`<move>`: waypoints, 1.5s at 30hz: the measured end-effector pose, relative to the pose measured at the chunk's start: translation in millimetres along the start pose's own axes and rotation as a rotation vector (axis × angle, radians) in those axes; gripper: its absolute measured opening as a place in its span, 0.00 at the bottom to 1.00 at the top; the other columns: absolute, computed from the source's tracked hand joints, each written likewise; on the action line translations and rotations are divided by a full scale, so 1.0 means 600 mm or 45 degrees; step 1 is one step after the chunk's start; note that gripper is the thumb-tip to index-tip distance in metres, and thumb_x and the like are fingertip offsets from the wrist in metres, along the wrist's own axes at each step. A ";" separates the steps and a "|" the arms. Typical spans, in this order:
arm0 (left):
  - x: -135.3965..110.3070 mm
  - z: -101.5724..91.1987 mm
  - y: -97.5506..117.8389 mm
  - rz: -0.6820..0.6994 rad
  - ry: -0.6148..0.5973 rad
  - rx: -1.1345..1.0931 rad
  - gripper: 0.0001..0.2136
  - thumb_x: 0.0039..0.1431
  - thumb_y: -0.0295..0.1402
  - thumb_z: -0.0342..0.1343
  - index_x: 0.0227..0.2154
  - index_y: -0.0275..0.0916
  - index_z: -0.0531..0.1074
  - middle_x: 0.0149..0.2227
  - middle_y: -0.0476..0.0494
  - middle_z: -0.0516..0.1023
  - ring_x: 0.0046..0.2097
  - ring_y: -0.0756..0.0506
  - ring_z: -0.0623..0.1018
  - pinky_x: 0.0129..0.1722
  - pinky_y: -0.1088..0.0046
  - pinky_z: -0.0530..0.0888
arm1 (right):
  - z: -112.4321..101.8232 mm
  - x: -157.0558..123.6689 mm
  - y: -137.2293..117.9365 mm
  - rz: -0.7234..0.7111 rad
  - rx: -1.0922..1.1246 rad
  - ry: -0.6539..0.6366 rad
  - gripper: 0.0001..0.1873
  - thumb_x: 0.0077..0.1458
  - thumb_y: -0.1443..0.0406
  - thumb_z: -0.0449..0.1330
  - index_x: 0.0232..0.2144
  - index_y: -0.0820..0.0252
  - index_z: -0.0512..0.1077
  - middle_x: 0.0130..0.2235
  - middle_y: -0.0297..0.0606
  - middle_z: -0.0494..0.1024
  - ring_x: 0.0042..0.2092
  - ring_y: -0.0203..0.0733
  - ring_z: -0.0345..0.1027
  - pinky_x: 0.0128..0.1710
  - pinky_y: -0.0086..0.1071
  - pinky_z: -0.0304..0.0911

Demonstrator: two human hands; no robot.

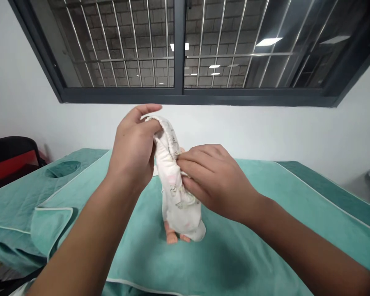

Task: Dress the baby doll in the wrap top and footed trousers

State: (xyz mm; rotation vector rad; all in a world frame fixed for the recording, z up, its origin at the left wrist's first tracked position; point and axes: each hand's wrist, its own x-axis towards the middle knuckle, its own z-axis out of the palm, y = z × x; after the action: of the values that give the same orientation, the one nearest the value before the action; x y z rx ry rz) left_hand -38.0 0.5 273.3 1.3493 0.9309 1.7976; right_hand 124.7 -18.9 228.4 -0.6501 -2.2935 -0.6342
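A white printed baby garment (169, 168) hangs bunched between my hands in the middle of the view. My left hand (134, 144) grips its upper end, with a finger tucked into the gathered opening and another stretched out above it. Lower down on the right side, my right hand (214, 174) pinches the cloth with its fingertips. Beneath the garment is a doll, whose small feet (171, 237) show on the bed below the white cloth. The rest of the doll is mostly hidden by the fabric and my hands.
A green sheet (221, 250) with white piping covers the bed. Another green padded surface with a round hole (63, 169) lies at the left, beside a black and red chair (12, 158). Behind the bed are a white wall (265, 131) and a dark-framed barred window (179, 49).
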 end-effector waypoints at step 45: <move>-0.061 -0.042 -0.141 -0.739 -0.846 -0.376 0.19 0.50 0.34 0.64 0.45 0.36 0.73 0.36 0.42 0.78 0.35 0.44 0.78 0.35 0.70 0.73 | 0.090 -0.057 0.075 1.165 2.033 -0.197 0.20 0.53 0.51 0.63 0.37 0.63 0.74 0.36 0.39 0.78 0.36 0.39 0.72 0.35 0.29 0.67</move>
State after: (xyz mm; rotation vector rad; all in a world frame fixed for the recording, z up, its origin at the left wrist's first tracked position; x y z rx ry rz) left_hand -45.4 8.4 178.3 1.1995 0.5733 0.9085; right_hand 149.0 37.6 180.4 -0.7175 -1.5627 1.5276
